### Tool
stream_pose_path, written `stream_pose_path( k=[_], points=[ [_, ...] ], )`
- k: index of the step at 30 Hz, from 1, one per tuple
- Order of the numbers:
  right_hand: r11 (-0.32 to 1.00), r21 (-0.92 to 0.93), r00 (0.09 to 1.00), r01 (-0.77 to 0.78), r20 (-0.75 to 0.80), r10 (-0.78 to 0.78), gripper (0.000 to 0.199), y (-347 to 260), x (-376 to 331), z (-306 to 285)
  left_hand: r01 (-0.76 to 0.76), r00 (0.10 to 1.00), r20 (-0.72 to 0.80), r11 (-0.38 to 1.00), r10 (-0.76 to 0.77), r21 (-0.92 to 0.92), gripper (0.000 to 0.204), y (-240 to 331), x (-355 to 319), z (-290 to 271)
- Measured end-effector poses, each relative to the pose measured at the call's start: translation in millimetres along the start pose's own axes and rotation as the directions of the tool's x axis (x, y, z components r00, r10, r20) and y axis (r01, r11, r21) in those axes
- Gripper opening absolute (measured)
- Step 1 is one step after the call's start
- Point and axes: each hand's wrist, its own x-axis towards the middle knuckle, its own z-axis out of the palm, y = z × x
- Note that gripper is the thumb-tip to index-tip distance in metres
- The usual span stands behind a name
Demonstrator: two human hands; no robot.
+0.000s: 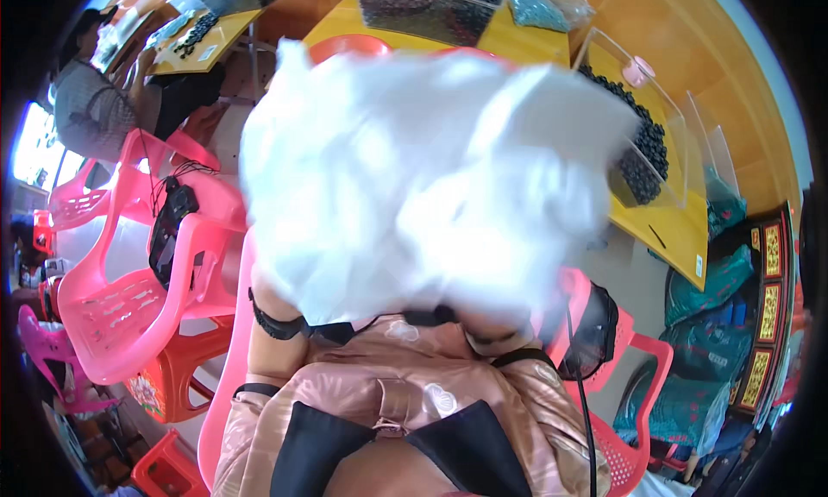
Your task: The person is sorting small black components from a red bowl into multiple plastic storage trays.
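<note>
A large white plastic bag (362,152), crumpled and smeared by motion, fills the middle of the view in front of me. Both my forearms reach up behind or into it from below. My left hand is covered by the white plastic; only the forearm with a black wrist strap shows. The right one is hidden in the same way, with a dark band at its wrist. Whether the fingers grip the bag cannot be seen. Just beyond the bag, the rim of a red basin (349,44) shows on the yellow table (530,44).
Clear bins (431,18) of small black pieces stand on the table, one with a pink cup (638,72). A bag of light blue pieces (548,9) lies behind. Pink chairs (121,316) flank me. Another person (95,109) sits far left. Green sacks (707,350) lie at right.
</note>
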Motion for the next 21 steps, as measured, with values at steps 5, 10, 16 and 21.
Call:
stream_pose_path(
  k=[5, 10, 16, 21],
  points=[
    [0.9, 0.231, 0.921, -0.37, -0.037, 0.388, 0.057, 82, -7, -15, 0.001, 0.846, 0.449, 0.841, 0.288, -0.541, 0.121, 77, 39, 57],
    [0.548, 0.796, 0.962, -0.255, 0.154, 0.224, 0.06, 106, -1, -8, -0.237, 0.968, -0.015, 0.898, 0.249, -0.371, 0.082, 95, 34, 89],
    [0.533, 0.83, 0.915, -0.164, -0.074, 0.396, 0.041, 87, 22, 10, -0.253, 0.96, 0.065, 0.944, 0.272, -0.213, 0.049, 99, 33, 66],
    [0.962, 0.244, 0.926, -0.12, -0.322, 0.197, 0.024, 71, 32, 27, -0.321, 0.945, 0.024, 0.939, 0.326, -0.126, 0.069, 97, 37, 79]
  ],
)
